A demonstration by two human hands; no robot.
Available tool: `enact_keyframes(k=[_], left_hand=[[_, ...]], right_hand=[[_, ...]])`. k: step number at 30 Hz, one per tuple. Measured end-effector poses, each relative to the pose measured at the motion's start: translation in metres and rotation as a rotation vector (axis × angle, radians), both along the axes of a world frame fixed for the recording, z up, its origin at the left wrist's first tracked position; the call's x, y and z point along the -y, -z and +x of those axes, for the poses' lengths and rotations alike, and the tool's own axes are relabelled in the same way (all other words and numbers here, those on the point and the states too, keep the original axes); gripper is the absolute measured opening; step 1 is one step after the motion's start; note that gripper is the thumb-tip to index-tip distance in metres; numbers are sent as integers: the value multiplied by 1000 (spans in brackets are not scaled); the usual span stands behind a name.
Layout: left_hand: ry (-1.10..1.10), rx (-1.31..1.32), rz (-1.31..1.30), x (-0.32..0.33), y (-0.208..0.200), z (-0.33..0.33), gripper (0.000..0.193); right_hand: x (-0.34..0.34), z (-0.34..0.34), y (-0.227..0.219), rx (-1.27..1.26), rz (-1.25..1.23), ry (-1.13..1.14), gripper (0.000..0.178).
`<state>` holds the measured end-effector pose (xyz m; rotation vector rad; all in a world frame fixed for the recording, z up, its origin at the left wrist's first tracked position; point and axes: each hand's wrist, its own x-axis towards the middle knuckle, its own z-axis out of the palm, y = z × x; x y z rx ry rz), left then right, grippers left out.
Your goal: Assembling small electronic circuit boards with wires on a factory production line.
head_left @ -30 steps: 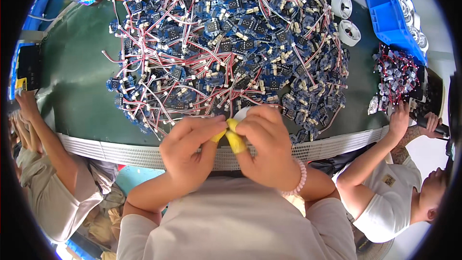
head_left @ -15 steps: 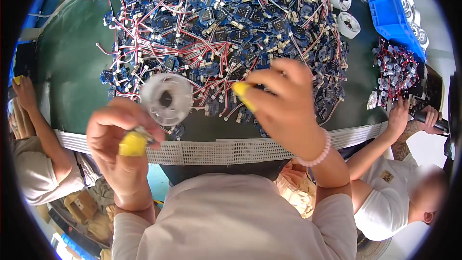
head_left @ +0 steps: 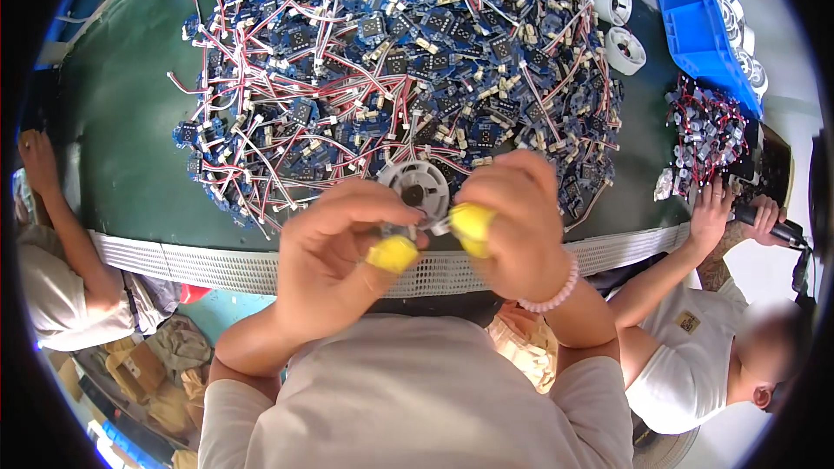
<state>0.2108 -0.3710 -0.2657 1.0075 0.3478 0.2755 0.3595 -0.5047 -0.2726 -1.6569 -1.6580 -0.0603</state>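
A white round plastic housing (head_left: 432, 175) with a dark centre is held in front of me, above the near edge of the table. My left hand (head_left: 334, 247) is closed on it, its yellow-covered thumb and its fingers gathered at the lower left side. My right hand (head_left: 517, 230) meets the housing from the right with bent fingers. At its yellow-covered thumb tip sits a small white piece, perhaps a connector; blur hides its exact kind. Beyond both hands spreads a heap of blue circuit boards (head_left: 373, 61) with red, white and black cables.
A perforated white strip (head_left: 261, 274) edges the green table (head_left: 122, 156). Two white housings (head_left: 625, 50) stand right of the heap, near a blue bin (head_left: 695, 17). Small wired parts (head_left: 708, 135) lie before a co-worker (head_left: 686, 356); another person's arm (head_left: 74, 226) rests at left.
My left hand has carried the housing rightward to the middle. My right hand has come down from over the heap and closed in beside it. The two hands now nearly touch.
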Motion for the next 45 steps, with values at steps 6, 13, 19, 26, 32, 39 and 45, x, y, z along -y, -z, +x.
enact_keyframes(k=[6, 13, 19, 26, 32, 39, 45], left_hand=[[17, -92, 124, 3, 4, -1, 20], [-2, -87, 415, 3, 11, -3, 21], [-111, -143, 52, -1, 17, -5, 26], [-92, -133, 28, 3, 17, -6, 26], [-91, -127, 176, 1, 12, -7, 25], [16, -105, 375, -12, 4, -8, 24], [99, -19, 525, -19, -4, -12, 24]], right_hand=[[2, -4, 7, 105, 0, -44, 24], [4, -24, 7, -471, -80, 207, 25], [19, -19, -11, -1121, -115, 308, 18], [3, -33, 1, -762, -280, 213, 14], [-4, -38, 3, -834, -212, 252, 14], [2, -25, 3, -696, -183, 64, 13], [1, -23, 5, -972, -152, -56, 14]])
